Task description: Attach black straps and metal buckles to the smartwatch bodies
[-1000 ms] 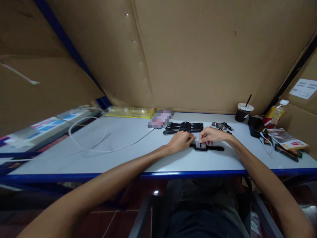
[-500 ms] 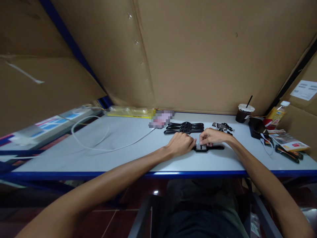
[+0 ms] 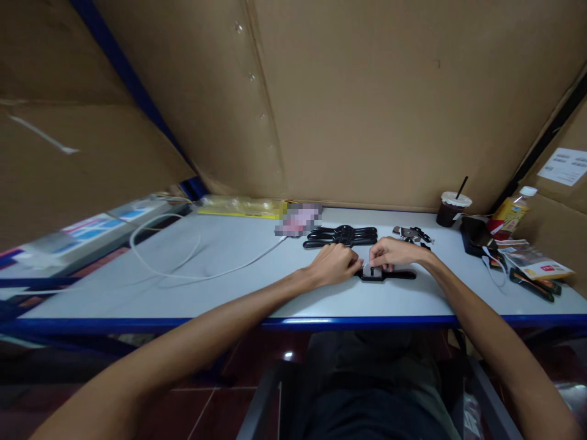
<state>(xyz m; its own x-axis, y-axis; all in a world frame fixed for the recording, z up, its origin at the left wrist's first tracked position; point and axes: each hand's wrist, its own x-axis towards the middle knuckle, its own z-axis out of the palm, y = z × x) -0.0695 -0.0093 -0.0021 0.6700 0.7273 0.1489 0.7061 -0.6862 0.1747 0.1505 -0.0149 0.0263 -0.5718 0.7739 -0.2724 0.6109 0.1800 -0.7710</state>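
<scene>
A black spokeshave point(image 3: 372, 278) with a grey metal plate at its middle lies on the table in front of me. My left hand point(image 3: 338, 265) is closed around its left handle, which the fingers mostly hide. From above, my right hand point(image 3: 389, 252) reaches over the middle, its fingertips pinched at a small black screw point(image 3: 372, 271) on the plate. The right handle point(image 3: 401, 275) sticks out below that hand. Just behind my hands is a row of several black spokeshave bodies point(image 3: 342, 235). Loose metal blades and small black parts point(image 3: 410, 234) lie beyond my right hand.
A blurred-out phone point(image 3: 299, 220) on a white cable point(image 3: 238, 267) lies at the back. Right of the loose parts are a drink cup point(image 3: 452, 211), a bottle point(image 3: 510, 212), a black tray point(image 3: 474, 235) and packets point(image 3: 534, 260). Cardboard point(image 3: 348, 110) walls the table point(image 3: 257, 296).
Both hands stay at the spokeshave in nearly the same pose. Only a very slight shift of the view shows.
</scene>
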